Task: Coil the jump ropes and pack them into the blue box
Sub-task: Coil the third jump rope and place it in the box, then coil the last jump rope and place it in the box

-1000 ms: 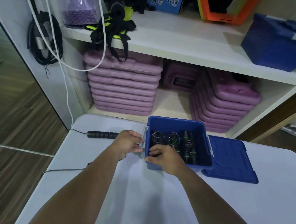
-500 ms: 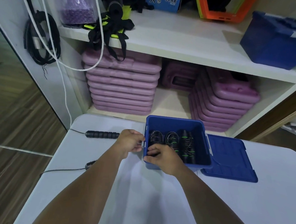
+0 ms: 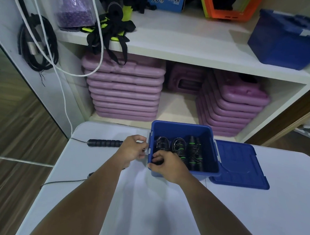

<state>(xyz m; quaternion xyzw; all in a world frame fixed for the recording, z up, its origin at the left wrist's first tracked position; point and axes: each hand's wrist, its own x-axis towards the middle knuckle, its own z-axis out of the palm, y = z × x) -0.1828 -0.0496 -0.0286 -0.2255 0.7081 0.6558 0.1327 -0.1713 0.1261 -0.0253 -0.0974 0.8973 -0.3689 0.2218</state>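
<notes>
An open blue box (image 3: 211, 139) stands on the white table (image 3: 162, 209). Inside it lie coiled jump ropes (image 3: 179, 148) with black handles and green rings. My right hand (image 3: 167, 166) reaches over the box's near left corner, its curled fingers on a black coiled rope inside. My left hand (image 3: 132, 148) holds the grey latch on the box's left side. One more jump rope lies loose on the table to the left: a black ribbed handle (image 3: 104, 143) with a thin cable trailing off the edge.
The blue lid (image 3: 239, 165) lies flat right of the box. Behind the table stands a white shelf unit (image 3: 192, 46) with stacked purple mats (image 3: 122, 95), another blue bin (image 3: 288, 40), black straps and hanging cables.
Both hands stay at the box; my right hand has shifted slightly along the near left corner. The view has tilted a little.
</notes>
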